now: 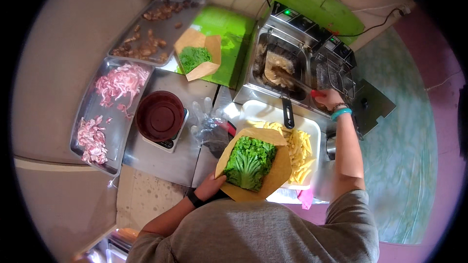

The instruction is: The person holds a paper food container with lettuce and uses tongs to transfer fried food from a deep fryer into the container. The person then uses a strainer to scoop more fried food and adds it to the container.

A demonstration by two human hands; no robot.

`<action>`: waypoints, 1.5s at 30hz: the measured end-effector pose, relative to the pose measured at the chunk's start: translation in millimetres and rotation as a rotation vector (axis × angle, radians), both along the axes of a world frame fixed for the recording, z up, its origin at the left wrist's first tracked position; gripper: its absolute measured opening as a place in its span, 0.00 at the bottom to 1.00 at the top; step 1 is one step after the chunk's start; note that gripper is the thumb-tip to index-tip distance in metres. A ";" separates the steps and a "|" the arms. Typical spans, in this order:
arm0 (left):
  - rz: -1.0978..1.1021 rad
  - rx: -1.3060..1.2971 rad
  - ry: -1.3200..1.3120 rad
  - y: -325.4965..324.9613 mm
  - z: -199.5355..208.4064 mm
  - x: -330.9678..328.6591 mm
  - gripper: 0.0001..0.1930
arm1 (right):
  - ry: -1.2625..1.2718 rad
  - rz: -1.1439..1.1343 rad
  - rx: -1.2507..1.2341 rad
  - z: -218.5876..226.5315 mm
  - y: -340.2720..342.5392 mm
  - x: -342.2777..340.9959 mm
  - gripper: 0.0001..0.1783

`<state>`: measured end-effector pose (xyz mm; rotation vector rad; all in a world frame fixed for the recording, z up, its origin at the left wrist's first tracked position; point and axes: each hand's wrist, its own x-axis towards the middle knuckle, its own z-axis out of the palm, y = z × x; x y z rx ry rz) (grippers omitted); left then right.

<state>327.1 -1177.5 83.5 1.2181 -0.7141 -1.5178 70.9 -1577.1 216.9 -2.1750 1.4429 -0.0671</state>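
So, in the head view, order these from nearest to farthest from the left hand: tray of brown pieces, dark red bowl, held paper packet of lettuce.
From the left hand:
1. Held paper packet: in its grip, to its right.
2. Dark red bowl: ahead, to the left.
3. Tray of brown pieces: farthest ahead, also left.
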 end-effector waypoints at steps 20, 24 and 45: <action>-0.019 0.078 -0.072 4.4 -3.7 5.0 0.17 | 0.104 -0.397 -0.270 -99.4 58.7 41.0 0.26; -0.016 0.089 -0.025 2.1 6.5 3.4 0.18 | 0.071 -0.456 -0.244 -101.8 59.2 39.8 0.26; -0.041 0.146 0.077 8.3 -11.4 10.1 0.20 | 0.050 -0.522 -0.167 -98.2 60.3 46.0 0.26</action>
